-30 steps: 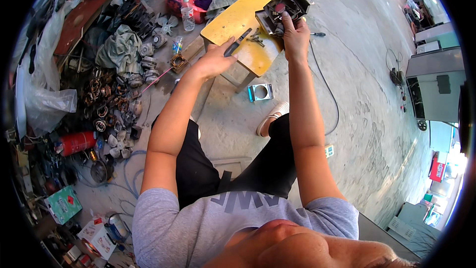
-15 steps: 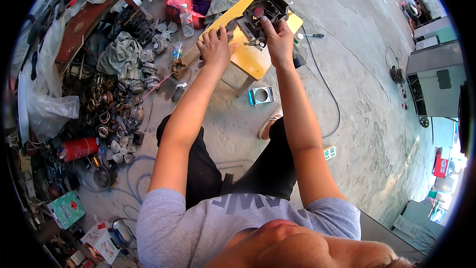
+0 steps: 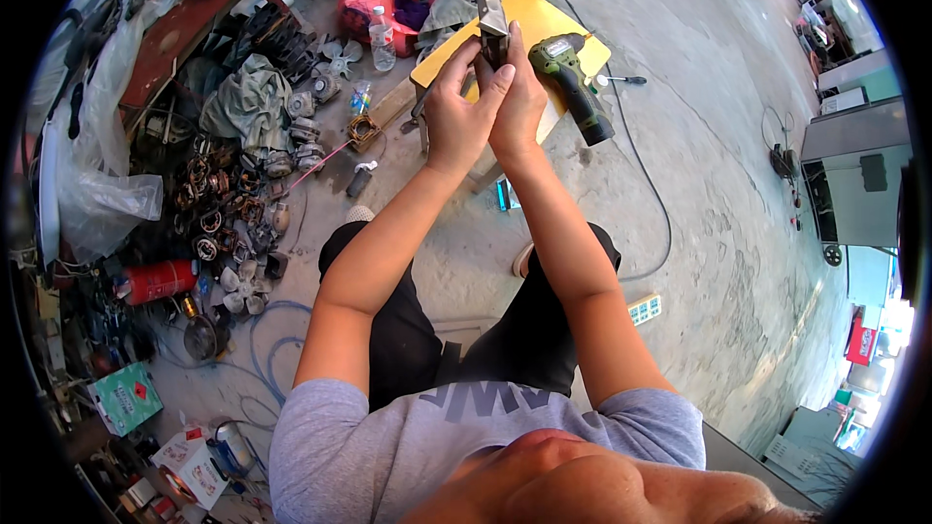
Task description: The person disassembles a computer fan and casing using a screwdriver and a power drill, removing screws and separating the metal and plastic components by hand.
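Above the yellow stool (image 3: 519, 10), my left hand (image 3: 460, 107) and my right hand (image 3: 516, 105) come together round a dark box-like part (image 3: 493, 21), closed on it from either side. It stands tilted on edge, with a greyish face at its upper end; the palms hide its lower portion, and its exact kind does not show. Close to my right hand, a green and black cordless drill (image 3: 571, 80) lies on the stool, its battery end jutting past the edge. A turquoise-edged frame (image 3: 507, 196) on the floor is partly covered by my right forearm.
Motor parts and scrap (image 3: 228, 204) are heaped on the left, near a red cylinder (image 3: 160, 281). A plastic bottle (image 3: 382, 39) and a red bag (image 3: 374, 0) stand beyond. To the right are a screwdriver (image 3: 626, 80), a black cable (image 3: 646, 170) and a power strip (image 3: 645, 309).
The dark part has been lifted and tipped up off the stool. My left hand has moved right to join my right hand on it. The drill has come into clear view.
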### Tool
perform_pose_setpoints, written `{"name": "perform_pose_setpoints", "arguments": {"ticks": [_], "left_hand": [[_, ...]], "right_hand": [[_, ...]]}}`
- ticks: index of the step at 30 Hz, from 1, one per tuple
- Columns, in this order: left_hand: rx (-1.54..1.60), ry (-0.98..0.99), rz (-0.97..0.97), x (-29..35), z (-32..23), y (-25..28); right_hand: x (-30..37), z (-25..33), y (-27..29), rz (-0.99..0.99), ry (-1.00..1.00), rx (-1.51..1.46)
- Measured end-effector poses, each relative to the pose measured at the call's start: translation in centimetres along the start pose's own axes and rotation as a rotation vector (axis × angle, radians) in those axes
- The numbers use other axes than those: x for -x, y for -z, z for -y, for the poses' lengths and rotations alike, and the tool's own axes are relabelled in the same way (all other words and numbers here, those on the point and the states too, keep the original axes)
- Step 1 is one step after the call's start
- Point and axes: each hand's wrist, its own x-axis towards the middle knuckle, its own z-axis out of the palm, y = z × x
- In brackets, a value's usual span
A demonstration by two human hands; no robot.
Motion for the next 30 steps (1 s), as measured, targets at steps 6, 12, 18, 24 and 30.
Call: {"name": "perform_pose_setpoints", "arguments": {"ticks": [6, 12, 18, 24, 30], "left_hand": [[0.162, 0.138, -0.065, -1.7, 0.8, 2.3], [0.106, 0.034, -0.067, -2.0, -0.1, 3.2], [0.041, -0.020, -0.120, -2.1, 0.8, 3.1], [0.076, 0.032, -0.076, -1.4, 0.3, 2.4], [-0.044, -0.023, -0.059, -1.0, 0.9, 1.7]], "right_hand": [[0.9, 2.1, -0.5, 0.069, 0.148, -0.054], [1.5, 1.8, -0.6, 0.078, 0.140, -0.237], [1.3, 2.3, -0.5, -0.021, -0.028, -0.317], [0.1, 1.4, 0.0, -0.078, -0.126, -0.310], [-0.2, 0.3, -0.3, -0.003, -0.238, -0.299]]}}
